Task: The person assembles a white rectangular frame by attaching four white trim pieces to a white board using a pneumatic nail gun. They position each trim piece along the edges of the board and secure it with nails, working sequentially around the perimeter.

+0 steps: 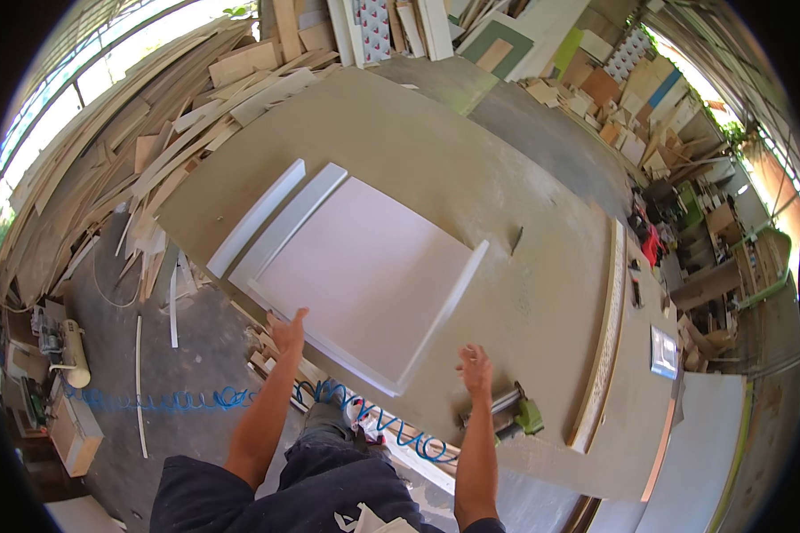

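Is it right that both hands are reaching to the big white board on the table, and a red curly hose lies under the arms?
Not quite: the curly hose is blue, not red, as the head view shows. The rest holds: the left hand and right hand reach to the big white board on the table.

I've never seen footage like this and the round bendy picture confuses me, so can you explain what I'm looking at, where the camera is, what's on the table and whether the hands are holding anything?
The camera sits on a person's head and looks down; its wide lens bends straight edges. The two bare forearms rising from the bottom are that person's own. The left hand touches the near edge of a white panel assembly, a flat board with raised side strips, lying on a large brown worktable. The right hand is open, just off the panel's near corner, holding nothing. A green power tool lies beside it, and a blue coiled hose runs below. Wood offcuts are piled behind.
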A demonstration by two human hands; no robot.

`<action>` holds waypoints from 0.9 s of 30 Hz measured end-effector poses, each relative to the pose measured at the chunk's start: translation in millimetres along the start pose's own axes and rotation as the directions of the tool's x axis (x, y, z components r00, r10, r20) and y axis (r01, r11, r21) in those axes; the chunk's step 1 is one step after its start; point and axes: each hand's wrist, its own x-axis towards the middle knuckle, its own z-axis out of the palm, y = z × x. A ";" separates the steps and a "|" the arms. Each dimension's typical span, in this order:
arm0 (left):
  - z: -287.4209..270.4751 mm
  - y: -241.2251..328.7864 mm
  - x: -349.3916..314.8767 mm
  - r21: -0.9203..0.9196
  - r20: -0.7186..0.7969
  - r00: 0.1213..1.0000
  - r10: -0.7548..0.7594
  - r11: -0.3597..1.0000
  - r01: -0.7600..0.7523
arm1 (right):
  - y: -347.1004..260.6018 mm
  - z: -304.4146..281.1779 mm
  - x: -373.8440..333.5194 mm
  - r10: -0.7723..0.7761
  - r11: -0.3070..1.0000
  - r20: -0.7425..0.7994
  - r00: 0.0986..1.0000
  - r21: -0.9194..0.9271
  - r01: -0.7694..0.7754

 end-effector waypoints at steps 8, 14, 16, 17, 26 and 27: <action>16.6 -8.5 9.8 -0.141 0.022 0.989 -0.148 0.979 0.150 | -39.0 97.8 50.6 0.061 0.987 -0.074 0.995 -0.147 -0.071; 17.8 11.9 -11.2 -0.575 0.191 0.933 -0.306 0.735 0.359 | -37.7 57.2 112.4 -0.152 0.934 -0.402 0.903 -0.357 -0.002; 3.7 23.4 -29.9 -0.415 0.332 0.850 -0.408 0.746 0.520 | -50.2 33.0 153.1 -0.370 0.850 -0.503 0.781 -0.523 0.066; -0.6 -17.6 -18.2 -0.355 0.440 0.787 -0.433 0.721 0.596 | -79.4 36.7 170.5 -0.377 0.819 -0.380 0.844 -0.562 0.113; -14.5 -23.9 -39.0 -0.197 0.613 0.637 -0.467 0.691 0.696 | -166.6 102.8 300.8 0.050 0.495 0.252 0.966 -0.847 0.196; -13.5 -26.1 -36.4 -0.184 0.607 0.633 -0.481 0.689 0.701 | -158.7 109.8 304.3 0.072 0.485 0.234 0.970 -0.858 0.171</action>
